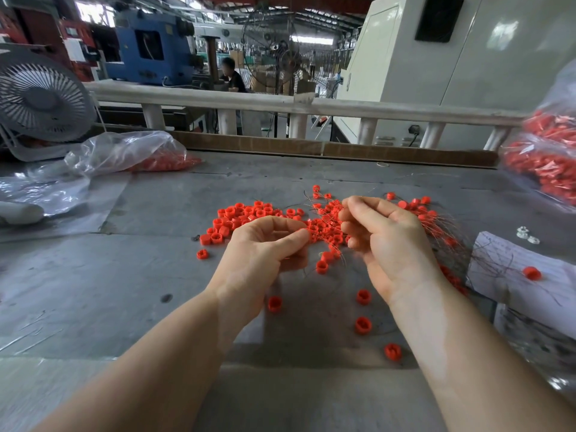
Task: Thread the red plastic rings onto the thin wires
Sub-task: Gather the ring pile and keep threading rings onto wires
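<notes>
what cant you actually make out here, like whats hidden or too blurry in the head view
- Left hand: curled fingers hide whether it pinches a ring.
- Right hand: its back hides the held thin metal wires.
- Clear plastic bag of red parts: cut off by the right edge, blurred.

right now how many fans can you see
2. A white desk fan stands at the far left edge of the table; a tall pedestal fan stands on the factory floor beyond the railing. Others may be hidden.
</notes>
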The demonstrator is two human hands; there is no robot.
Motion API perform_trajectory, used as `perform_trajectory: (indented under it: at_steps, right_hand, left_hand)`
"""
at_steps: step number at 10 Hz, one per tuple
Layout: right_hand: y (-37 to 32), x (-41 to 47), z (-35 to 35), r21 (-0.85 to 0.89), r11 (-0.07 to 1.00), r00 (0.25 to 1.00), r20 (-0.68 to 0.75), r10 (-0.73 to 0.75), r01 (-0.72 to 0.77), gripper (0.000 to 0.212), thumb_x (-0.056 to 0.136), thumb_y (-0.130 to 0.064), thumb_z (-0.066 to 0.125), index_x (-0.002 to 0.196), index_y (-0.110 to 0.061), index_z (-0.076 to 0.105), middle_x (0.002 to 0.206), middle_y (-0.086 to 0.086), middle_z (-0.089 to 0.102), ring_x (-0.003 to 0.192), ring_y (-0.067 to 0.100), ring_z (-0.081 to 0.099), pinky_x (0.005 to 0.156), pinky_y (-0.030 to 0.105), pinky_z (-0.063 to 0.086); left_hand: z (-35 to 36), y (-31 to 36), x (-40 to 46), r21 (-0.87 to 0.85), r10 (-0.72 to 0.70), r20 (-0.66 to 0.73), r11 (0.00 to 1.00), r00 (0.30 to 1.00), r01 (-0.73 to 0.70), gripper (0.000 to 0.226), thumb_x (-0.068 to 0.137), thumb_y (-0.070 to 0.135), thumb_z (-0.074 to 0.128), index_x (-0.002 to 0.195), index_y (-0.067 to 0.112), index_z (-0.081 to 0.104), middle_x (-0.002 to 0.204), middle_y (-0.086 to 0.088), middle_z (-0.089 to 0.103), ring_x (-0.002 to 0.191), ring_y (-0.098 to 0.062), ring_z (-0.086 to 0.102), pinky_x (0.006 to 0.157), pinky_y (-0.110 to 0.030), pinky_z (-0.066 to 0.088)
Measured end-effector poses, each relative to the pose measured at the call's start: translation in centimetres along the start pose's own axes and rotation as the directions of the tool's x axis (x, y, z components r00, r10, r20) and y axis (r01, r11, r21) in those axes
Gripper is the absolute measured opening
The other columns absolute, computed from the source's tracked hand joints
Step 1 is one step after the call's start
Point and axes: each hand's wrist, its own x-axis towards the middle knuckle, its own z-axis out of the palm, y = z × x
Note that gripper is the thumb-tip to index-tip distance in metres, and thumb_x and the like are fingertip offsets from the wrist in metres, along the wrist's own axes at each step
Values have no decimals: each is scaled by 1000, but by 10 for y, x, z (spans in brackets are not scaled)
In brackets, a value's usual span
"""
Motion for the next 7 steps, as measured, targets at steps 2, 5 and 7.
perform_trajectory:
  at_steps: [2, 5, 7]
  right_hand:
    - [-8, 18, -18, 356, 933, 968, -249, 38, 55, 14, 91, -1, 55, 78, -4, 60, 59, 5, 67, 56, 11, 66, 52, 16, 51]
    - [-6, 30, -43, 388, 912, 868, -490, 78, 137, 16, 96, -1, 46, 83, 1, 53, 90, 17, 63, 81, 18, 66, 90, 26, 51]
    - [-1, 30, -66, -298, 954, 975, -217, -48, -19, 35, 99, -12, 37, 124, 4, 54, 132, 26, 50, 135, 35, 32, 103, 32, -26]
  left_hand:
    - [-2, 4, -1, 8, -3, -36, 1000, 999, 3, 12, 82, 4, 65, 73, 11, 66, 64, -4, 66, 50, -8, 58, 41, -12, 42]
    - [-5, 2, 2, 65, 12, -72, 998, 997, -7, 8, 83, 6, 66, 75, 10, 66, 64, -4, 64, 54, -9, 58, 50, -18, 47]
    - [-13, 0, 7, 164, 71, -163, 986, 984, -44, 9, 82, 5, 68, 75, 12, 67, 59, 5, 65, 53, -4, 59, 50, -17, 49]
